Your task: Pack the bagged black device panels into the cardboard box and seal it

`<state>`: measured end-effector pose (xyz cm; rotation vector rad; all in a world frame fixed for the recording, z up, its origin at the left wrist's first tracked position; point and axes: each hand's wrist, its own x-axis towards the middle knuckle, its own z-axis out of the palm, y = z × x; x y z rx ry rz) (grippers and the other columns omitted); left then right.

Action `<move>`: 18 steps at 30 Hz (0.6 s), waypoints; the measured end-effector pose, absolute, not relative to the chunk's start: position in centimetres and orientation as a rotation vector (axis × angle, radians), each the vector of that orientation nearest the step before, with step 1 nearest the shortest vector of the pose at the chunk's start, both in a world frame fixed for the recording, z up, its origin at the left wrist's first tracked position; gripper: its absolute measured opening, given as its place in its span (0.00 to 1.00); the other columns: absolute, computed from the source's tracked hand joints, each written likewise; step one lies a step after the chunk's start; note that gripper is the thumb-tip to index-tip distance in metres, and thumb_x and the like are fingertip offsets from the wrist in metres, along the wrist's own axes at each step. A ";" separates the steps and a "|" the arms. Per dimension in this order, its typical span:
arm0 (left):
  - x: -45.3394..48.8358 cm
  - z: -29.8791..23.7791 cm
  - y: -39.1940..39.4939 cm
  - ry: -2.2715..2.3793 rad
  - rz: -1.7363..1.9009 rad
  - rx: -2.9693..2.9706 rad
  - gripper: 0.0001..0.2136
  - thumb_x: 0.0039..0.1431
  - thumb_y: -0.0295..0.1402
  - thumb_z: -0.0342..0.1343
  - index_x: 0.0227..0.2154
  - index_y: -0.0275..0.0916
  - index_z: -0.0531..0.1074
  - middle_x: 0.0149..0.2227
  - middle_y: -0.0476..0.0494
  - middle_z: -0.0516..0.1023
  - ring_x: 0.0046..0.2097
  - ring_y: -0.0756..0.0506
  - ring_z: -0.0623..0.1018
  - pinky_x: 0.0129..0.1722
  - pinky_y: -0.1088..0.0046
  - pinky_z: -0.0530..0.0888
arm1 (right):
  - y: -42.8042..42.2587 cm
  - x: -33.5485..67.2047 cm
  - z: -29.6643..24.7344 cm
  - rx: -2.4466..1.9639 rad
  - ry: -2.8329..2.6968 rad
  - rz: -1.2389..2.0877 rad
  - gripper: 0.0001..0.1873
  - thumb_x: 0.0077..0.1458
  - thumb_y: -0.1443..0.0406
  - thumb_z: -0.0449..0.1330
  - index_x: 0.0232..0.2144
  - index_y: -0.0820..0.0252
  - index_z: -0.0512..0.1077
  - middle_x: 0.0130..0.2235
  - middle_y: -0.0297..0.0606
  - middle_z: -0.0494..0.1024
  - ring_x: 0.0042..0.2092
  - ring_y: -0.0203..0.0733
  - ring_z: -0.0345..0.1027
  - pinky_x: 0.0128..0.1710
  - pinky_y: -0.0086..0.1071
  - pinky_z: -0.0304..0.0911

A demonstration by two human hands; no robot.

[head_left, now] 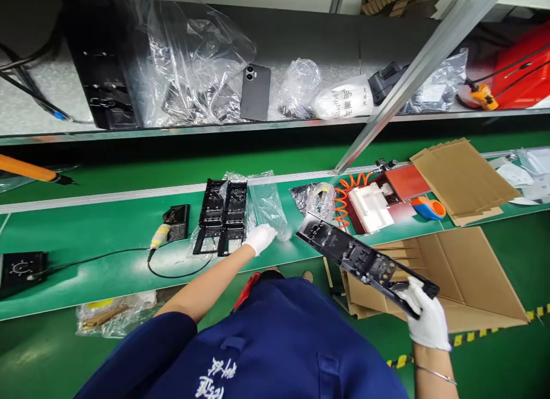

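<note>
My right hand [425,319], in a white glove, grips one end of a long black plastic frame [358,258] and holds it slanted above an open cardboard box [464,278]. My left hand [260,237], also gloved, reaches to the green bench and closes on the edge of a clear plastic bag [268,204]. Two black frames [222,216] lie side by side on the bench just left of that hand, partly on plastic film.
A black tool with a yellow plug and cable [169,230] lies left of the frames, a black control box [21,270] at far left. White foam, an orange coiled hose [344,198], a tape roll [425,208] and cardboard sheets [464,178] lie right. A phone [255,92] leans on the shelf.
</note>
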<state>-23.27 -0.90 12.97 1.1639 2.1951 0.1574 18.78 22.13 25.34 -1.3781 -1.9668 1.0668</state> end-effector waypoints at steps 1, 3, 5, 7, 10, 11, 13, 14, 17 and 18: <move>-23.0 13.1 0.5 2.193 0.143 1.183 0.16 0.68 0.40 0.51 0.45 0.32 0.76 0.48 0.32 0.78 0.51 0.39 0.77 0.54 0.53 0.71 | 21.8 18.7 25.1 -1.370 -1.959 1.089 0.20 0.33 0.58 0.67 0.33 0.60 0.75 0.42 0.53 0.77 0.33 0.53 0.75 0.39 0.56 0.73; -21.7 13.3 3.1 2.198 0.106 1.201 0.17 0.69 0.43 0.51 0.47 0.34 0.75 0.48 0.36 0.78 0.50 0.41 0.77 0.53 0.55 0.73 | 21.6 18.7 24.6 -1.348 -1.960 1.069 0.19 0.36 0.58 0.65 0.34 0.61 0.75 0.43 0.53 0.76 0.32 0.50 0.75 0.40 0.55 0.72; -19.4 13.2 4.7 2.221 0.045 1.199 0.17 0.68 0.43 0.52 0.48 0.34 0.74 0.48 0.37 0.77 0.48 0.41 0.78 0.50 0.55 0.75 | 22.1 19.3 24.1 -1.291 -1.993 0.965 0.18 0.38 0.59 0.63 0.34 0.61 0.75 0.44 0.53 0.76 0.31 0.48 0.74 0.40 0.53 0.72; -16.7 12.8 5.0 2.221 -0.030 1.208 0.15 0.67 0.41 0.54 0.47 0.34 0.73 0.46 0.38 0.77 0.47 0.42 0.78 0.49 0.56 0.76 | 23.0 20.8 23.5 -1.210 -2.063 0.798 0.16 0.40 0.60 0.62 0.33 0.62 0.75 0.43 0.53 0.77 0.31 0.48 0.74 0.39 0.53 0.72; -13.2 12.2 3.7 2.162 -0.128 1.242 0.11 0.66 0.38 0.56 0.43 0.34 0.74 0.43 0.41 0.78 0.44 0.44 0.78 0.47 0.59 0.77 | 24.7 24.5 22.2 -1.108 -2.198 0.539 0.13 0.42 0.63 0.59 0.32 0.62 0.75 0.41 0.52 0.78 0.37 0.54 0.75 0.42 0.54 0.70; -12.5 12.1 2.9 2.148 -0.151 1.249 0.10 0.66 0.37 0.57 0.42 0.33 0.75 0.42 0.41 0.78 0.44 0.44 0.78 0.46 0.59 0.77 | 25.2 26.0 21.8 -1.088 -2.239 0.481 0.14 0.42 0.65 0.58 0.34 0.63 0.76 0.42 0.52 0.78 0.40 0.56 0.75 0.44 0.55 0.69; -12.1 12.5 0.9 2.144 -0.181 1.250 0.09 0.65 0.35 0.58 0.40 0.33 0.75 0.42 0.41 0.78 0.45 0.44 0.78 0.48 0.59 0.76 | 26.1 28.8 20.9 -1.068 -2.302 0.430 0.18 0.41 0.67 0.56 0.37 0.63 0.76 0.45 0.51 0.78 0.46 0.60 0.74 0.46 0.56 0.69; -12.4 13.0 -0.2 2.152 -0.189 1.240 0.08 0.65 0.34 0.58 0.39 0.33 0.75 0.42 0.41 0.78 0.46 0.43 0.78 0.49 0.58 0.76 | 26.5 30.0 20.6 -1.060 -2.328 0.434 0.21 0.40 0.68 0.56 0.39 0.63 0.76 0.46 0.52 0.77 0.48 0.60 0.73 0.46 0.56 0.69; -15.2 15.6 -3.4 2.224 -0.184 1.148 0.10 0.63 0.36 0.60 0.40 0.33 0.75 0.42 0.41 0.78 0.44 0.44 0.78 0.48 0.59 0.76 | 27.6 32.4 20.1 -1.048 -2.360 0.440 0.24 0.39 0.68 0.55 0.42 0.64 0.75 0.49 0.53 0.76 0.49 0.62 0.72 0.47 0.56 0.68; -16.6 16.7 -4.4 2.277 -0.169 1.101 0.12 0.64 0.37 0.60 0.43 0.33 0.74 0.43 0.41 0.77 0.44 0.44 0.78 0.46 0.59 0.77 | 27.9 32.8 20.1 -1.049 -2.362 0.433 0.24 0.40 0.68 0.55 0.42 0.65 0.75 0.49 0.53 0.77 0.49 0.62 0.72 0.47 0.57 0.68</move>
